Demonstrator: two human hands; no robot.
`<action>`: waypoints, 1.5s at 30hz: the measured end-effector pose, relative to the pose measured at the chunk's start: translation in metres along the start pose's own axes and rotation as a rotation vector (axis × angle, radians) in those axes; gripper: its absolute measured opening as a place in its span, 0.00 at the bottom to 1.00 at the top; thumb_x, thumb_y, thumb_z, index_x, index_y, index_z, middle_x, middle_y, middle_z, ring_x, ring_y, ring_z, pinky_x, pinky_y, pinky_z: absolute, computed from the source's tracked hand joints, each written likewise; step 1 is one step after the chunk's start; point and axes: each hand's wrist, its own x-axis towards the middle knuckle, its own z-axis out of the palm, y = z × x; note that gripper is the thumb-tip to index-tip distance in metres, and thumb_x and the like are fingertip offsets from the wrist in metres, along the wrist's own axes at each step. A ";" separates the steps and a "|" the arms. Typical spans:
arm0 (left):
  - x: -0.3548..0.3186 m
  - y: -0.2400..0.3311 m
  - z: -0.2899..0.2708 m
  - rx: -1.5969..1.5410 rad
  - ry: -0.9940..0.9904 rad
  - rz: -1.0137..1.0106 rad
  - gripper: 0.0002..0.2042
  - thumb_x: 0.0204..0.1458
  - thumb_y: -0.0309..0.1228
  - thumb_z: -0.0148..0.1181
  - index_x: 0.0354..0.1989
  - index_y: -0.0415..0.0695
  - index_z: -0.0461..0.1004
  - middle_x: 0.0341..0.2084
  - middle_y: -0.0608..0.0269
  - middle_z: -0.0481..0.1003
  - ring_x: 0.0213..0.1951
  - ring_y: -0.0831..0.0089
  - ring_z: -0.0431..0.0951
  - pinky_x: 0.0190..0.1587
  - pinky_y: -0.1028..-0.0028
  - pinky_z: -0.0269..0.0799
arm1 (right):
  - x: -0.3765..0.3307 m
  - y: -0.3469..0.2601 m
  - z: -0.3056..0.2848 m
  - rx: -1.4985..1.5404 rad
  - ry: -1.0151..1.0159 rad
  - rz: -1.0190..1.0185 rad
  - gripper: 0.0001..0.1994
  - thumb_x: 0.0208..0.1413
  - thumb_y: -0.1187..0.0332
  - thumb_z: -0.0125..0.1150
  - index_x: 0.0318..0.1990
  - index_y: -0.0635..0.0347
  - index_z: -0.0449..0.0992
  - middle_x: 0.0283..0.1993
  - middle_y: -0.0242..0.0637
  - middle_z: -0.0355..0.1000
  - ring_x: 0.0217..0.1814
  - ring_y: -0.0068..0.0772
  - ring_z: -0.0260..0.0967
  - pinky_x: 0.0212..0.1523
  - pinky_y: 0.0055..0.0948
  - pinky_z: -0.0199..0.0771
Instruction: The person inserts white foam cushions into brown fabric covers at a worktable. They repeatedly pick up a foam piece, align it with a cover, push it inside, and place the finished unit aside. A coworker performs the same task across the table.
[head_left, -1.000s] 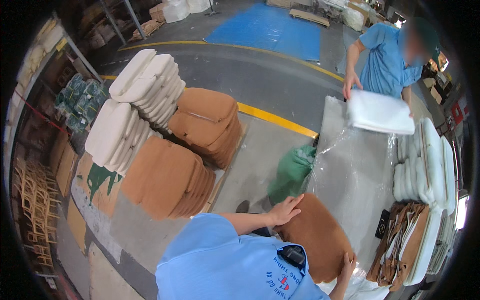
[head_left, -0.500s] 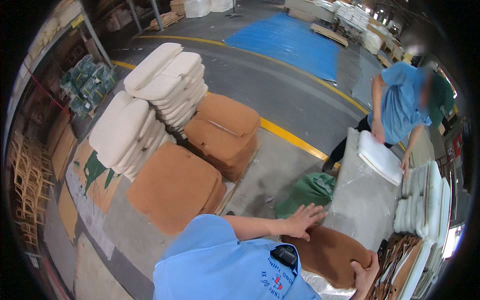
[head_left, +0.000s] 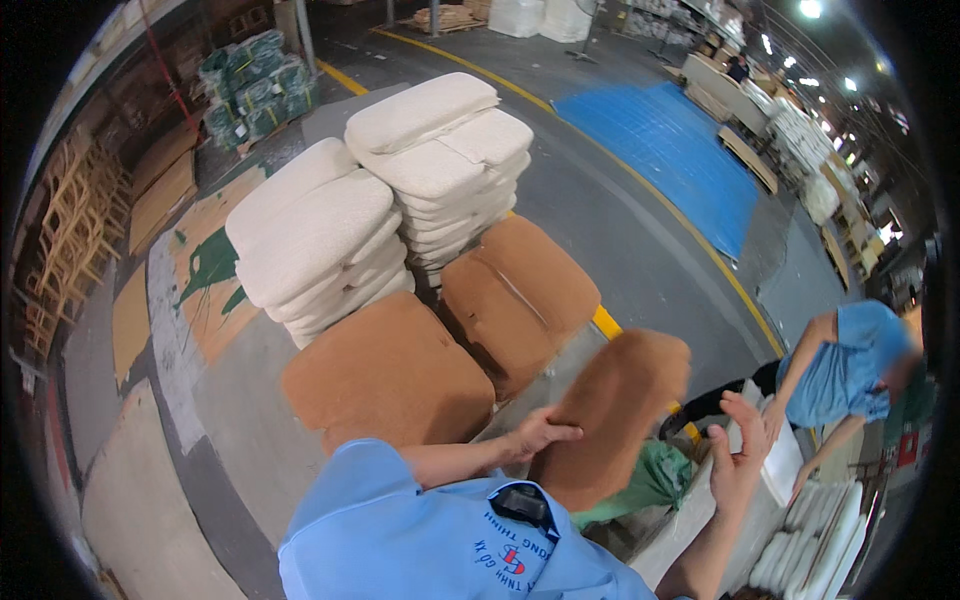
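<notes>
Left hand point(head_left: 545, 432), thumb over the side, grips the brown cushion point(head_left: 615, 415), raised beyond the worktop's point(head_left: 662, 545) left edge, partly hiding the green sack point(head_left: 655, 480); one-sided support could let it twist or drop. Right hand point(head_left: 737, 455), fingers loosely spread, looks empty.

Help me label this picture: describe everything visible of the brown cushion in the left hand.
Brown, round-cornered and matte, the cushion looks like foam or fibre; its far edge is blurred. It is held up, tilted, partly hiding the green bag. The left hand grips its left side; the raised right hand looks clear of it.
</notes>
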 end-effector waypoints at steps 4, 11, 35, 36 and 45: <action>0.018 0.033 -0.056 -0.160 0.327 0.147 0.25 0.58 0.28 0.71 0.64 0.42 0.73 0.60 0.59 0.77 0.62 0.64 0.76 0.66 0.59 0.70 | 0.023 0.056 0.061 0.184 -0.196 0.116 0.14 0.52 0.78 0.69 0.48 0.65 0.80 0.56 0.46 0.79 0.59 0.42 0.76 0.62 0.37 0.72; 0.067 0.102 -0.146 -0.355 0.533 0.313 0.28 0.60 0.33 0.70 0.68 0.43 0.68 0.62 0.59 0.76 0.63 0.62 0.75 0.67 0.55 0.71 | 0.044 0.181 0.184 0.645 -0.426 0.592 0.13 0.64 0.69 0.69 0.51 0.66 0.81 0.43 0.33 0.82 0.44 0.22 0.77 0.47 0.25 0.76; 0.195 0.076 -0.257 -0.180 1.283 -0.254 0.51 0.51 0.40 0.78 0.78 0.44 0.48 0.73 0.47 0.61 0.72 0.47 0.62 0.68 0.35 0.56 | 0.214 0.335 0.538 0.898 -0.522 1.357 0.39 0.51 0.59 0.81 0.68 0.48 0.64 0.64 0.36 0.71 0.62 0.43 0.72 0.52 0.39 0.73; 0.202 0.079 -0.256 -0.197 1.285 -0.242 0.49 0.51 0.38 0.78 0.76 0.42 0.51 0.72 0.46 0.62 0.71 0.47 0.64 0.68 0.37 0.59 | 0.213 0.336 0.540 0.987 -0.473 1.340 0.38 0.52 0.61 0.80 0.68 0.48 0.64 0.64 0.35 0.72 0.62 0.43 0.72 0.54 0.40 0.74; 0.229 0.068 -0.242 0.144 1.352 -0.132 0.36 0.58 0.33 0.73 0.68 0.34 0.58 0.66 0.48 0.68 0.68 0.55 0.69 0.68 0.59 0.70 | 0.179 0.339 0.525 1.237 -0.228 1.241 0.31 0.59 0.65 0.75 0.66 0.53 0.65 0.64 0.39 0.71 0.64 0.44 0.71 0.59 0.48 0.76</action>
